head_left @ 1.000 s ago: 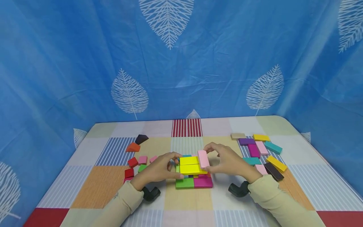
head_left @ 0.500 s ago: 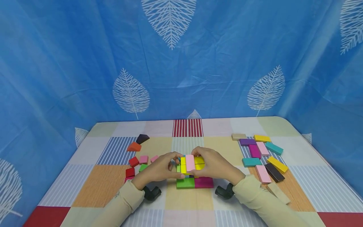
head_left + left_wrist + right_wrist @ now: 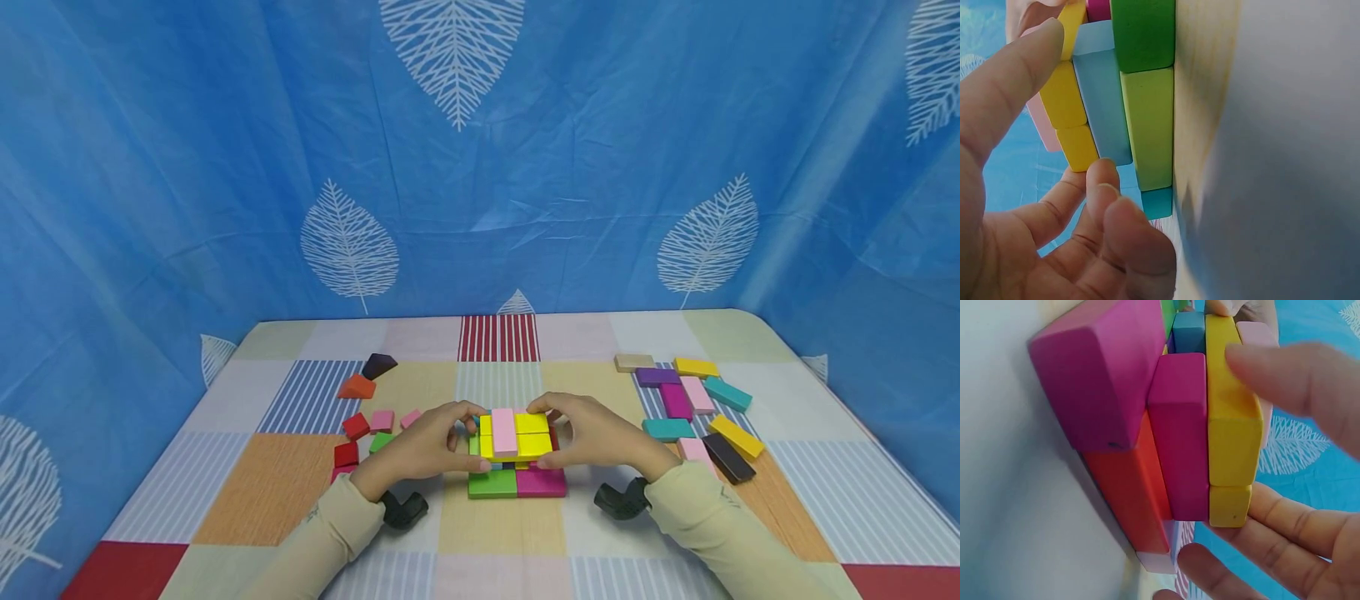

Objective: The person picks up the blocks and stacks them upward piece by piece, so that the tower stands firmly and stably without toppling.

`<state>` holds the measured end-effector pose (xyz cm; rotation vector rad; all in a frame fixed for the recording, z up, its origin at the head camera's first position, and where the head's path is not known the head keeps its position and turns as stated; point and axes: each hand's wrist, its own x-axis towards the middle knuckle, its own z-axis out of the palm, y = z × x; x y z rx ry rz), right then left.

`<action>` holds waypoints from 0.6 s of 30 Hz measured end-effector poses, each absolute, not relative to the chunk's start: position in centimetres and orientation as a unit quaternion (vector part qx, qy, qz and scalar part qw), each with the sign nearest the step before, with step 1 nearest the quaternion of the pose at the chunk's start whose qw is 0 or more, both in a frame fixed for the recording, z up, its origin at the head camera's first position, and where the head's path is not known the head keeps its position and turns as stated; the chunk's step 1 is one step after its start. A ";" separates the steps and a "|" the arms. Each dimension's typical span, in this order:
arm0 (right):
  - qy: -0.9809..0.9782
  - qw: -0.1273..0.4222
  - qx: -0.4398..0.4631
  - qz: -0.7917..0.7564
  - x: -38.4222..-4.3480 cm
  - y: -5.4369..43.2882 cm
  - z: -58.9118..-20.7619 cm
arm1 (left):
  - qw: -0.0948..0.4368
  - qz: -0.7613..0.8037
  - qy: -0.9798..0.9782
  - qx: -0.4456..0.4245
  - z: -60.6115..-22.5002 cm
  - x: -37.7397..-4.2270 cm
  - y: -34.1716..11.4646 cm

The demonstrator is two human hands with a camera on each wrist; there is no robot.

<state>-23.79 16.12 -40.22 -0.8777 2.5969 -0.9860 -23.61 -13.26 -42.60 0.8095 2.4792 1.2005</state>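
A low layered stack of wooden blocks stands between both hands, with a green block (image 3: 492, 484) and a magenta block (image 3: 542, 483) along its front bottom. Two long yellow blocks (image 3: 534, 448) form the upper layer. Across them, left of the middle, lies a pink block (image 3: 504, 432). My left hand (image 3: 423, 444) pinches the yellow layer's left end, thumb in front and fingers behind, above a light blue block (image 3: 1104, 100). My right hand (image 3: 600, 433) pinches its right end the same way, thumb on the yellow block (image 3: 1232, 419), above a magenta block (image 3: 1179, 444).
Small loose blocks lie left of the stack: red (image 3: 346, 454), pink (image 3: 382, 421), orange (image 3: 357, 387) and black (image 3: 378, 366). Several flat blocks spread on the right, including teal (image 3: 668, 430), purple (image 3: 657, 377) and black (image 3: 727, 458). A blue curtain (image 3: 480, 208) hangs behind the table.
My right hand carried the pink block leftward and laid it on the yellow blocks. It then released the block and moved right to the yellow layer's end. My left hand stayed in place.
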 end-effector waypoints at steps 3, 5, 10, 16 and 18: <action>0.883 0.106 -0.306 -0.339 -23.8 16.3 -40.4 | 0.135 0.413 0.856 0.279 -42.6 -23.6 -13.3; 0.882 0.103 -0.308 -0.341 -23.9 16.4 -40.5 | 0.136 0.412 0.857 0.277 -42.6 -23.7 -13.2; 0.880 0.101 -0.308 -0.347 -23.8 16.5 -40.7 | 0.138 0.410 0.859 0.275 -42.6 -23.7 -13.2; 0.878 0.105 -0.304 -0.355 -23.6 16.7 -40.9 | 0.139 0.408 0.860 0.273 -42.5 -23.7 -13.2; 0.874 0.107 -0.305 -0.362 -23.5 17.1 -40.9 | 0.140 0.407 0.861 0.272 -42.5 -23.6 -13.2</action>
